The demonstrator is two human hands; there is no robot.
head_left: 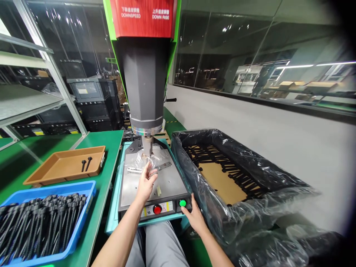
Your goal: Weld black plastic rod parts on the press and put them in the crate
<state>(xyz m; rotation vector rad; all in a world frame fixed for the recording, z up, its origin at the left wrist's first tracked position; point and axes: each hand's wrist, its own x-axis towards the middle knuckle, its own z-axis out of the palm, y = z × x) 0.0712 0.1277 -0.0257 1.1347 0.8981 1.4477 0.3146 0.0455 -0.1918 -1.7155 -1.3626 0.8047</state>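
My left hand (146, 183) is raised over the metal plate (130, 193) of a bench press, just below the press's narrow metal tip (147, 145). Its fingers are apart and slightly curled, and I see nothing held in them. Clear plastic film (137, 159) and slim metal bars (163, 166) lie on the plate around the fingertips. At the front right corner, my right hand (196, 216) is spread over the edge, its thumb at the green button (182, 203). A red button (157, 209) sits left of it. My left forearm hides part of the front panel.
Left, a blue tray (93, 189) is full of black ribbed parts; behind it, a brown tray (55, 167) contains two black pieces (88, 163). A plastic-lined bin (253, 155) with black parts on cardboard stands right, beside a wall (205, 115). The press head (144, 74) hangs overhead.
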